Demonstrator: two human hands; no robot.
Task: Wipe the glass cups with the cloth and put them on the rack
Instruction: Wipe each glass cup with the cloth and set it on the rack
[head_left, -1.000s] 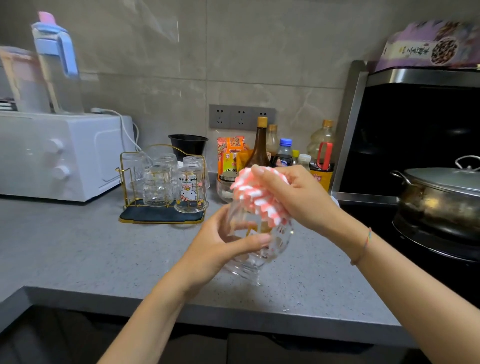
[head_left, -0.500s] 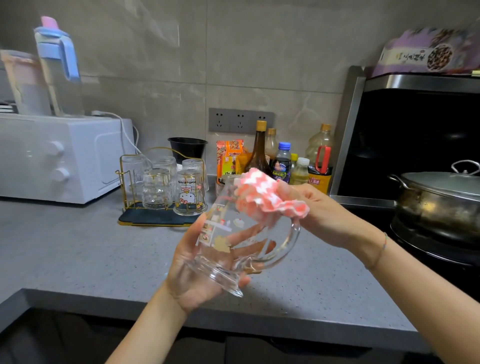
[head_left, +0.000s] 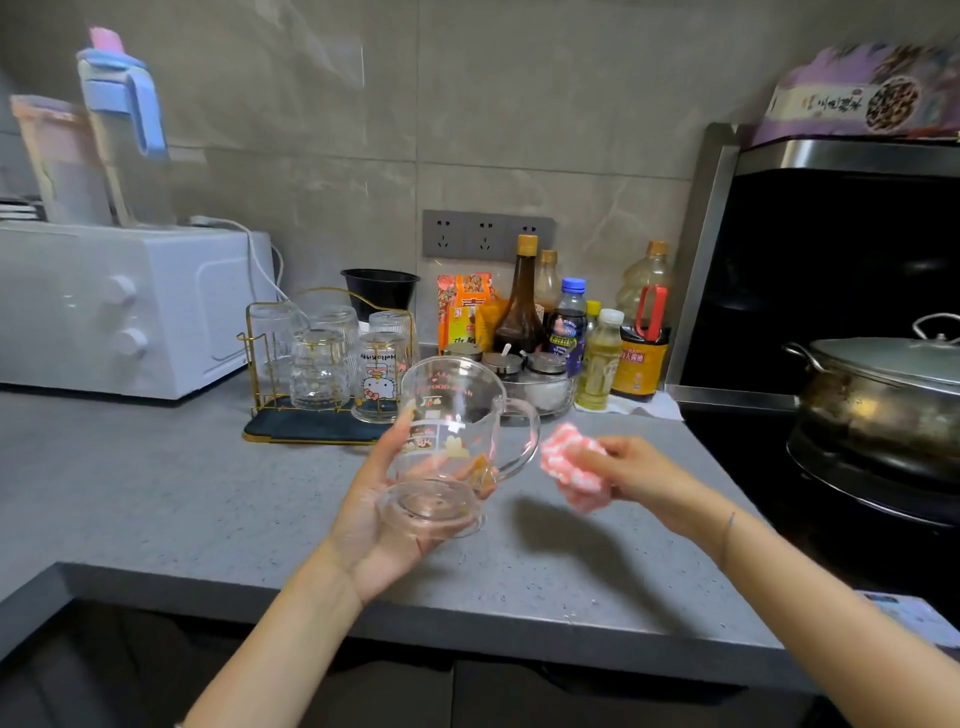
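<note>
A: Big stuff first?
B: Grey worktop (head_left: 156, 493) across the frame, white oven (head_left: 119, 306) far left, lidded pot (head_left: 878, 405) on the hob at right
A: Rack?
B: Gold wire rack (head_left: 249, 358) on a dark base, at the back of the worktop just beside the oven. Several glasses (head_left: 318, 369) sit on it upside down, incl. a cartoon-print one (head_left: 381, 382) at front right
A: Task cup?
B: Clear handled glass cup (head_left: 457, 410), in the air above the worktop, in front of the rack and apart from it. It's tilted, base toward the camera, mouth away, handle out to the right
A: Hands?
B: Left hand (head_left: 363, 525) cradles the cup from below, fingers wrapped round the body, thumb up its left side. Right hand (head_left: 631, 475) has its fingers clenched round the balled pink-and-white cloth (head_left: 569, 467), just beside the handle, not touching the glass
A: Step?
B: My read: the cloth is off the glass, so wiping this cup looks done or paused. Racking is not yet done
A: Next move needs?
B: Probably flip it mouth-down, carry it to the rack and find a free spot. I can't tell which spot is free. The neighbours stand close, so set it down gently to avoid clinking; slick glass wants a firm hold
</note>
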